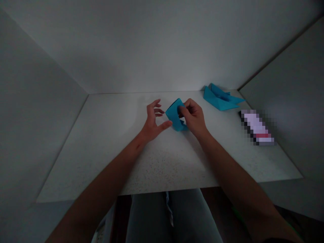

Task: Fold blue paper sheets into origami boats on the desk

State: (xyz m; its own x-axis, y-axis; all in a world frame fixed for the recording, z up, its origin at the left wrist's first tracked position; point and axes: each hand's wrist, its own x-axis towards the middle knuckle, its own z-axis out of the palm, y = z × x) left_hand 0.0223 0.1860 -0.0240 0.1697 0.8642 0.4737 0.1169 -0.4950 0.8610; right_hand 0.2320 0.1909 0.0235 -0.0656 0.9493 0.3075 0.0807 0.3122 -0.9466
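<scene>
A folded blue paper piece (175,115) is held just above the white tabletop (106,141) near its middle. My right hand (193,117) pinches the paper's right side with closed fingers. My left hand (153,121) is open, its fingers spread, and its thumb tip touches the paper's lower left edge.
Folded blue paper shapes (220,97) lie at the back right corner. A blurred flat object (257,127) rests on the right side of the table. White walls enclose the table on the left, back and right. My legs show below the front edge.
</scene>
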